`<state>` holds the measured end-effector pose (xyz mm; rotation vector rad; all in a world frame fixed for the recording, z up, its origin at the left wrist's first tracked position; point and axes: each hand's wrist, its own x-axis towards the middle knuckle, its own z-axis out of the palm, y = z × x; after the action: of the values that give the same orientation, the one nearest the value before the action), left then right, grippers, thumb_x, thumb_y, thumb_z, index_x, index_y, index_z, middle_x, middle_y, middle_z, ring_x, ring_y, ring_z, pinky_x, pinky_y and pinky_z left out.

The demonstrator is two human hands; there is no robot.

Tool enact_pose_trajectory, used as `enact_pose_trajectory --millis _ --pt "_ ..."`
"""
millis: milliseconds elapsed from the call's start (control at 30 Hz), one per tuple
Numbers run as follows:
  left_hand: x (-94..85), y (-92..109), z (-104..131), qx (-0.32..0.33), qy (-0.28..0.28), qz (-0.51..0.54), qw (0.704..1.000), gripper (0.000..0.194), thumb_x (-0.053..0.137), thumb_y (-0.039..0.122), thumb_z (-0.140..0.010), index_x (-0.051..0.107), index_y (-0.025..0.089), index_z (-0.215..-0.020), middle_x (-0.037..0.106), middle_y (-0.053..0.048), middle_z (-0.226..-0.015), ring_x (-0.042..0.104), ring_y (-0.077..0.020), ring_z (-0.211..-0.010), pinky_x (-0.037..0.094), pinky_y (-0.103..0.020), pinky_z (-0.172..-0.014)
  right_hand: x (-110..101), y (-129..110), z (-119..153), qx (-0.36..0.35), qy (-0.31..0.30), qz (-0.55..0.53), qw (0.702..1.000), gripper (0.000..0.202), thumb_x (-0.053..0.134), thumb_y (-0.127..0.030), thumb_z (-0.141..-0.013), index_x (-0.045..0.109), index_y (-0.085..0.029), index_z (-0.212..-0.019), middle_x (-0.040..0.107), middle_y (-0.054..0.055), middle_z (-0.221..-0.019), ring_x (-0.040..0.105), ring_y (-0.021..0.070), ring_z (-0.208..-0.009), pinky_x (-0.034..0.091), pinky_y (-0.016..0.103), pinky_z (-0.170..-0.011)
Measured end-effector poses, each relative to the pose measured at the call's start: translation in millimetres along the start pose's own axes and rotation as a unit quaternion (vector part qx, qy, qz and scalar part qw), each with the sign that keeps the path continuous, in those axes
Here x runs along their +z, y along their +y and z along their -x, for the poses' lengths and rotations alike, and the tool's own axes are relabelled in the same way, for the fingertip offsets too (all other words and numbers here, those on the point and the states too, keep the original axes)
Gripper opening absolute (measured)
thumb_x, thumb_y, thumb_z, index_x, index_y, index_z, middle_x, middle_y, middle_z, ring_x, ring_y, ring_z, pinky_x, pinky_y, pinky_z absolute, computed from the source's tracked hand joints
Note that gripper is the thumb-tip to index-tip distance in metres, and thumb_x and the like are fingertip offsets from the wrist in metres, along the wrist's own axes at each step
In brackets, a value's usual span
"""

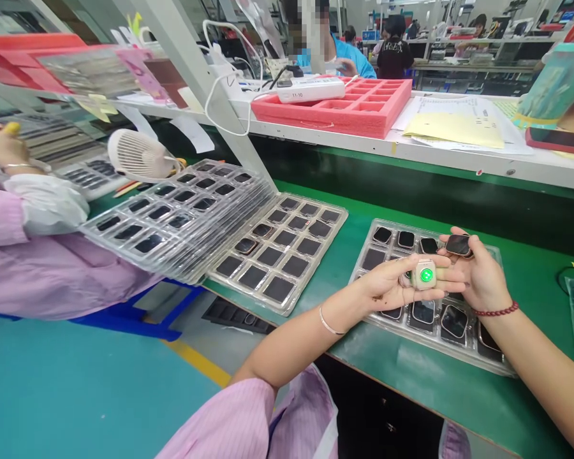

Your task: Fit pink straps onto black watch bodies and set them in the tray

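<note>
My left hand (387, 284) is turned palm up, fingers stretched out, and holds a pale smartwatch case (425, 275) with its back facing up and a green sensor light glowing. Just beyond it, my right hand (485, 277) grips a second smartwatch case (458, 245), dark screen up, between thumb and fingers. Both hands are over a clear plastic tray (430, 338) whose pockets hold several dark-screened watch cases, such as the watch case (454, 320) near its front. My hands and forearms hide part of this tray.
Left of my tray lie another compartment tray (287, 306) and a stack of clear trays (196, 255). A white fan (138, 155) stands behind the stack. A co-worker's sleeve (52, 201) is at far left. The shelf carries a red foam tray (325, 121) and a power strip (310, 90).
</note>
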<state>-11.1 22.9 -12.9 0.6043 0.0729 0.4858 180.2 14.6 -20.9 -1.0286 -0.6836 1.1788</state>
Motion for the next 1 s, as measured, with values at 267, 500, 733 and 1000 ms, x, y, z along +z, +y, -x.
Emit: enact_pose_trajectory --millis 267,500,733,1000 --pt "0.1 2.2 0.8 -0.038 -0.045 -0.005 0.998 0.051 0.069 0.053 -0.085 0.067 0.014 -0.119 0.068 -0.019 -0.124 0.066 -0.0293 -0.117 0.054 -0.028 -0.085 3.3 0.3 5.9 -0.019 -0.024 0.025 0.999 0.032 0.064 -0.05 -0.092 0.066 -0.025 -0.112 0.07 0.005 -0.105 0.067 0.0148 -0.073 0.059 0.026 -0.059" --pt "5.0 3.5 1.9 -0.034 -0.036 0.0 0.999 0.051 0.075 0.052 -0.08 0.069 0.013 -0.111 0.07 -0.019 -0.12 0.069 -0.0297 -0.111 0.056 -0.028 -0.082 2.2 0.8 4.1 -0.03 -0.033 0.035 0.998 0.033 0.064 -0.053 -0.091 0.065 -0.026 -0.111 0.072 0.005 -0.106 0.068 0.0149 -0.076 0.059 0.026 -0.061" --pt "4.0 2.7 1.2 -0.037 -0.032 0.0 0.999 0.051 0.077 0.05 -0.078 0.068 0.013 -0.112 0.069 -0.019 -0.121 0.068 -0.0303 -0.114 0.055 -0.028 -0.082 4.2 0.6 7.3 -0.038 -0.043 0.042 0.997 0.033 0.064 -0.053 -0.091 0.065 -0.026 -0.111 0.072 0.004 -0.106 0.068 0.0163 -0.079 0.059 0.028 -0.064" --pt "5.8 3.4 2.5 -0.038 -0.023 0.001 0.999 0.05 0.074 0.052 -0.082 0.068 0.013 -0.113 0.071 -0.02 -0.119 0.067 -0.0295 -0.114 0.055 -0.028 -0.083 2.9 2.0 4.8 -0.06 -0.06 0.066 0.994 0.031 0.06 -0.05 -0.094 0.062 -0.026 -0.115 0.069 0.005 -0.108 0.068 0.0165 -0.08 0.059 0.03 -0.066"
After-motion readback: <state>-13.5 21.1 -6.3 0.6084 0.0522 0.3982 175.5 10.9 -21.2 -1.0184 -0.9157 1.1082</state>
